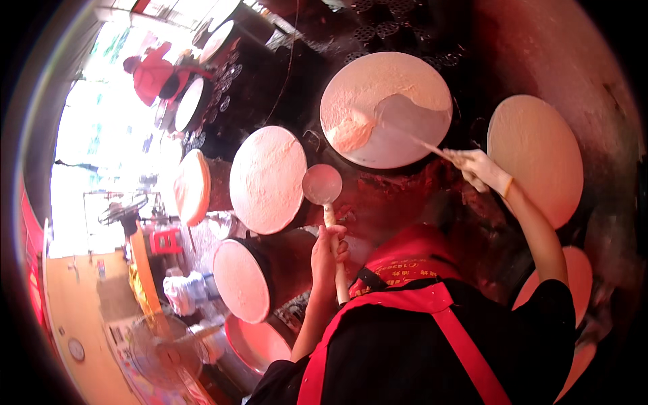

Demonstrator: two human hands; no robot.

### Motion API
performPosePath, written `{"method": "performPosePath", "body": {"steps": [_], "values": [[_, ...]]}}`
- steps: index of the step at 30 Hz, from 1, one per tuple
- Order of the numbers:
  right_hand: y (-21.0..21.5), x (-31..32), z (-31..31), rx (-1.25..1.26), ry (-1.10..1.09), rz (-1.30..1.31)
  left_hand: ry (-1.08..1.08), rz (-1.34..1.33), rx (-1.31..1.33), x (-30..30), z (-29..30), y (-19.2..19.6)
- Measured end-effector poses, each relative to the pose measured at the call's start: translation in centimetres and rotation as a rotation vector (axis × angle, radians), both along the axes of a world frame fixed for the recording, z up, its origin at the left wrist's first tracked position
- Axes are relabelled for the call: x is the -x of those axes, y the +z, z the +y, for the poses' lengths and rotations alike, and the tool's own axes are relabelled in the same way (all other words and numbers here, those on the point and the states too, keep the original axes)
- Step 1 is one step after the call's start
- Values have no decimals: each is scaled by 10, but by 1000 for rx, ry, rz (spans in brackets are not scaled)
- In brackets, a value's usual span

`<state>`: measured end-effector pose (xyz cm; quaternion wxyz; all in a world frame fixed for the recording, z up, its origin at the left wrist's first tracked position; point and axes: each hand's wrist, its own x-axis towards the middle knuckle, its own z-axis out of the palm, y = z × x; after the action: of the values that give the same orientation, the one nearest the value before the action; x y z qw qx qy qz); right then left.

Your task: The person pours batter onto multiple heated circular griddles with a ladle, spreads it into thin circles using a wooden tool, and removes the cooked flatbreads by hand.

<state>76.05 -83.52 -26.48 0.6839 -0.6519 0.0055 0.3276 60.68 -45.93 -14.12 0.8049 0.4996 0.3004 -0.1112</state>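
My left hand (329, 248) is closed round the wrapped handle of a ladle (322, 183); its round bowl hangs beside a drum topped with a pale, crusted round (267, 181). My right hand (480, 170), in a whitish glove, grips a thin stick-like tool (432, 147) that reaches over the large round griddle (418, 138) in front of me. Whether the tool's far end has a blade cannot be made out. A pale, batter-like layer (368, 75) covers the griddle's far part. At its left, some lies gathered in a lump (354, 132), and a smooth grey area shows beside it.
More drum-like stoves with pale round tops stand on my left (241, 282) and right (535, 160). A person in red (154, 74) works at the far left. A standing fan (165, 347) and a red stool (166, 241) are on the left.
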Motion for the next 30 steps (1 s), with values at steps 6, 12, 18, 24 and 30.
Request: {"method": "performPosePath", "body": {"steps": [6,12,18,24,30], "values": [[-21,168,1,-120,-295,3,-214,-65,-72,17,70,-11],[-6,90,272,-509,-672,200,-147,-51,-32,76,148,-21],[-60,-48,438,-18,-885,-202,22,-48,-188,132,197,-11],[-43,48,436,-514,-949,80,65,-46,-148,149,221,-21],[-12,110,332,-240,-966,84,-15,-71,-1,133,199,-26]]}}
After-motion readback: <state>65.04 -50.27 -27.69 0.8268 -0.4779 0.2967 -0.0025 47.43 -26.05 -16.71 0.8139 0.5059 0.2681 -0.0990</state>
